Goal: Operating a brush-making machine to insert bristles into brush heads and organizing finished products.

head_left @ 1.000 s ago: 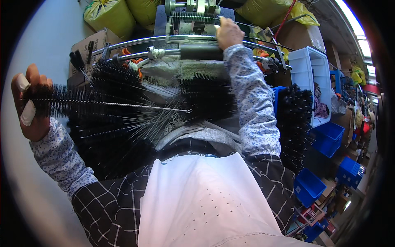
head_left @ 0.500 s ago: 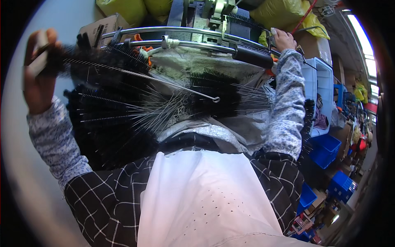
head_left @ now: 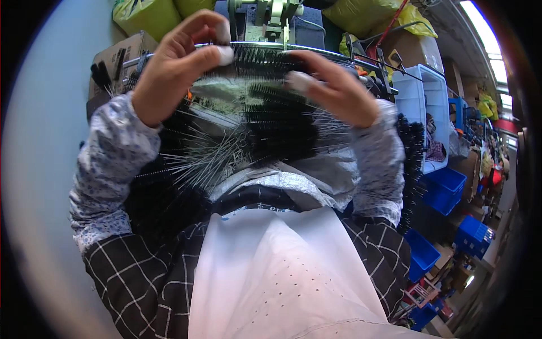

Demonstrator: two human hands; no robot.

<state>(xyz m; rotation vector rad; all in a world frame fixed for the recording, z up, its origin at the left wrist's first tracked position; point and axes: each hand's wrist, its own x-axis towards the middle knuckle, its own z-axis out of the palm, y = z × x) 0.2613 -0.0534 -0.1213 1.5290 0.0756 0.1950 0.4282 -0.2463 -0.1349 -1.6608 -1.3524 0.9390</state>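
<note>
A black twisted-wire brush (head_left: pixel 257 61) lies crosswise in front of the machine, between my two hands. My left hand (head_left: pixel 175 68) has its thumb and forefinger, both with white coverings on the tips, closed at the brush's left end. At the right end, the thumb and forefinger of my right hand (head_left: pixel 339 90) pinch the bristles; this hand is slightly blurred. Below lie piles of similar black brushes (head_left: pixel 282 133), their bare wire stems (head_left: pixel 209 152) spread across a pale sack (head_left: pixel 282 179) on my lap.
Beyond my hands stands a metal machine (head_left: pixel 274 20) with a long shiny rail (head_left: pixel 322 51). Yellow sacks (head_left: pixel 147 20) are behind it, and a cardboard box (head_left: pixel 132 48) is at the left. A white crate (head_left: pixel 406 101) and blue bins (head_left: pixel 443 189) stand at the right.
My left hand has come from the far left to the middle, no longer holding a brush out there. My right hand has left the machine's right side and moved inward to the brush.
</note>
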